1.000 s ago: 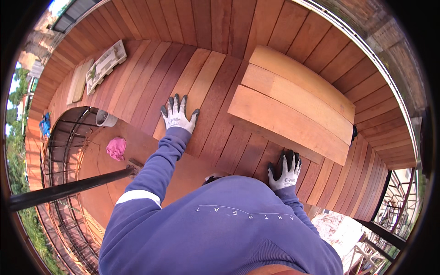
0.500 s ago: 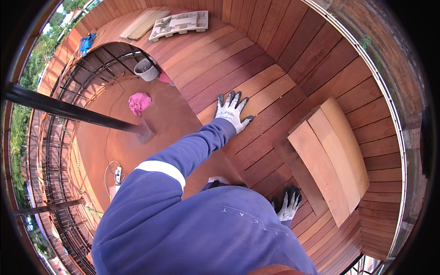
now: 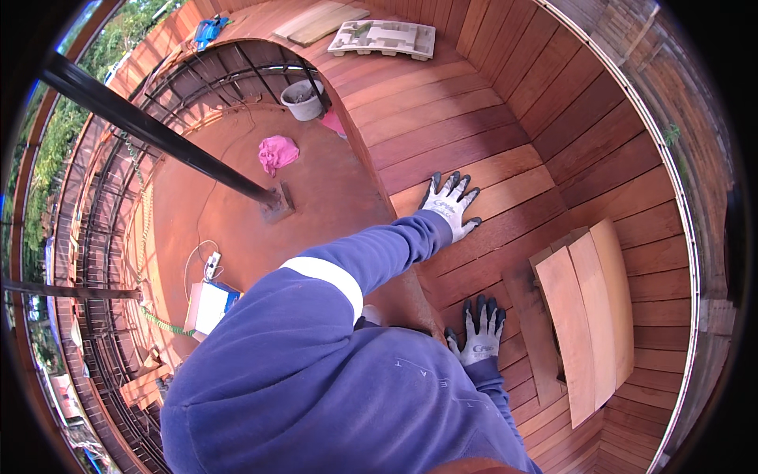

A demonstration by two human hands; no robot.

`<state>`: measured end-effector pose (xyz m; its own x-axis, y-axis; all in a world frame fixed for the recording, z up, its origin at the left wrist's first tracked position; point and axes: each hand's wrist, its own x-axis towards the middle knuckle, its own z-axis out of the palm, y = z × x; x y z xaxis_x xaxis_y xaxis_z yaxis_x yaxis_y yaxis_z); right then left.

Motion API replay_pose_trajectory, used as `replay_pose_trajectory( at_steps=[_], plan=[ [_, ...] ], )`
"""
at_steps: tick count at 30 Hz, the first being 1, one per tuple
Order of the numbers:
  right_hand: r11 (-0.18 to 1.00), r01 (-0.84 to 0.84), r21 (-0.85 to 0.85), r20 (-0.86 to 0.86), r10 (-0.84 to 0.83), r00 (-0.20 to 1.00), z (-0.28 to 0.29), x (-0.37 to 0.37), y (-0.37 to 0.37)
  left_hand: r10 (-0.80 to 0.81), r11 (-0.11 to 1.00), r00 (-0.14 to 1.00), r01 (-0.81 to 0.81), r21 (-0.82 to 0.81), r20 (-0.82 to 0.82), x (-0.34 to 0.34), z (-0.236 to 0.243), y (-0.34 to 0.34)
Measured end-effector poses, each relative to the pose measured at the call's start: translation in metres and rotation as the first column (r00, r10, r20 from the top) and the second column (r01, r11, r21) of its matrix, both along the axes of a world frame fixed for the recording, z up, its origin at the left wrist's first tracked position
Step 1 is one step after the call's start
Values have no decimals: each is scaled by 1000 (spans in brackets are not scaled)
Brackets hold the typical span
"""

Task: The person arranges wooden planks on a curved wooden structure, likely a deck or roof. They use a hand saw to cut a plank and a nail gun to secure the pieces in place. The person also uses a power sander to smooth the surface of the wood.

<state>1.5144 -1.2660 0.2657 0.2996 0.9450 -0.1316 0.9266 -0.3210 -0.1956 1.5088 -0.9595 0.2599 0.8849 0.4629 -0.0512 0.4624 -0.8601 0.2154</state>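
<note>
Both hands wear pale gloves with dark fingertips. My left hand [image 3: 448, 204] lies spread on the reddish wooden planks [image 3: 466, 110], close to the edge of the planked surface. My right hand [image 3: 478, 332] rests lower and further right with fingers apart on darker boards, just left of a curved wooden piece [image 3: 587, 316] made of lighter slats. Neither hand holds anything that I can see. My blue sleeves and body fill the lower middle of the view.
A black pole [image 3: 158, 134] stands on a brown floor [image 3: 221, 166] at left, near a pink cloth [image 3: 278, 153], grey bucket [image 3: 301, 107], power strip [image 3: 212, 265] and white box [image 3: 208, 312]. A molded tray [image 3: 381, 39], loose boards [image 3: 314, 20] and a blue tool [image 3: 209, 31] lie at the back.
My view has turned toward the left side, so the pole, cloth, tray and curved piece appear further right. Both hands still lie spread on the planks, appearing shifted right in the picture.
</note>
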Motion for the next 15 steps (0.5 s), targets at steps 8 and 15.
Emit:
replay_pose_trajectory(
  at_steps=[8, 15],
  plan=[
    [989, 41, 140, 1, -42, 999, -6, -9, 22, -29, 995, 997, 35, -88, 68, -8, 7, 5],
    [898, 313, 309, -73, -306, 949, -11, -35, 113, -57, 957, 988, 95, -273, 143, -16, 14, 17]
  ],
)
